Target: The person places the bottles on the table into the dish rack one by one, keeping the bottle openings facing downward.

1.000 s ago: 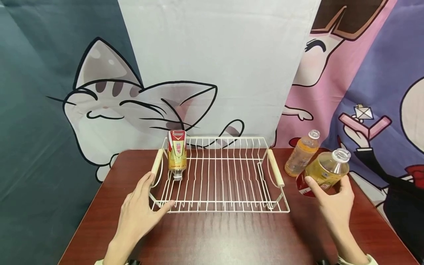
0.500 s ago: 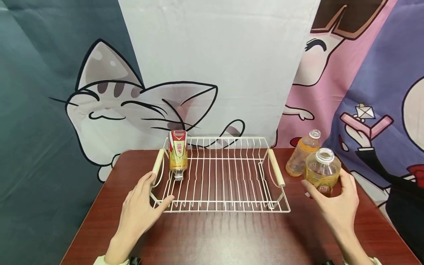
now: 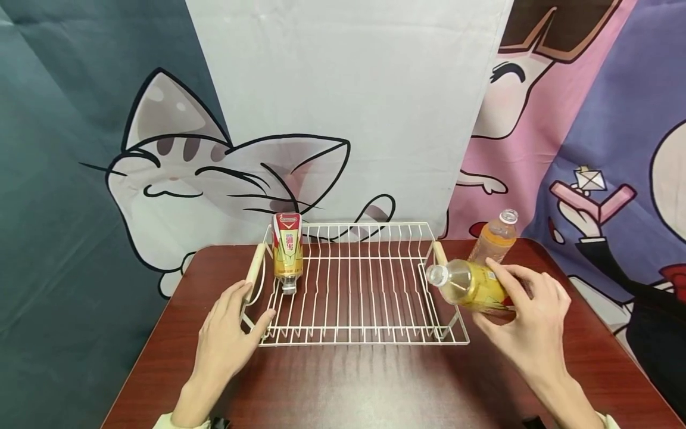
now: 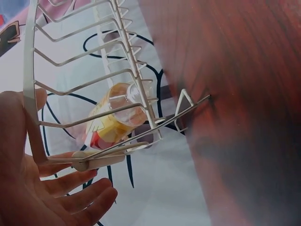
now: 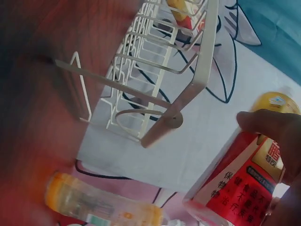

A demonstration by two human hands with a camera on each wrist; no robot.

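Observation:
In the head view my right hand point(image 3: 536, 322) grips a yellow-labelled plastic bottle point(image 3: 474, 285), tilted on its side with the neck pointing left over the rack's right end. Its red label side shows in the right wrist view, partly covered by fingers. My left hand point(image 3: 227, 342) rests at the front left corner of the white wire dish rack point(image 3: 364, 343), fingers by the wooden handle point(image 3: 256, 262) and thumb near the front rim. Inside the rack at the left, a red-and-yellow bottle point(image 3: 287, 244) leans with its neck downward.
Behind the held bottle stands a clear bottle with an orange band point(image 3: 495, 238), partly hidden. The rack sits on a dark red wooden table point(image 3: 354, 387), with a printed cartoon cloth point(image 3: 343, 119) hanging behind it.
My right hand has turned the held bottle from roughly upright to lying sideways, neck leftward, and moved it toward the rack. The left hand stays almost still.

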